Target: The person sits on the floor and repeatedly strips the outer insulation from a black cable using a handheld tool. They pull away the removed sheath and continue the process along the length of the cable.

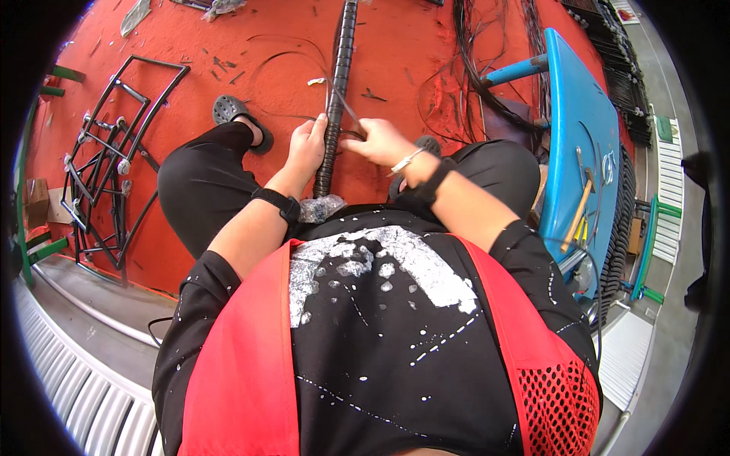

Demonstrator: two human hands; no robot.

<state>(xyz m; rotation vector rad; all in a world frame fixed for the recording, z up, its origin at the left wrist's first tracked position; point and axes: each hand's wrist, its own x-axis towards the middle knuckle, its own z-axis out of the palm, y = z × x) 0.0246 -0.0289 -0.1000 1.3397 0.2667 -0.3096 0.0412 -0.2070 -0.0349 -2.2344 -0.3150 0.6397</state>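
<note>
A long black tube (343, 62) wrapped in dark strip runs away from my lap between my legs. Its near end rests by a lump of clear plastic wrap (321, 208). My left hand (307, 145) is closed around the tube's left side, thumb lying along it. To the right of the tube, my right hand (381, 141) pinches a thin dark flat strip (345, 104) that crosses over the tube. A loose loop of strip (272, 58) curls over the red floor beyond my left hand.
Welded black metal frames (122, 145) are piled at the left. On the right a blue plastic stool or table (582, 142) lies tilted, bearing a wooden-handled hammer (579, 211). Behind it hang dark strips (470, 62). Short scraps (225, 64) litter the red floor (194, 34).
</note>
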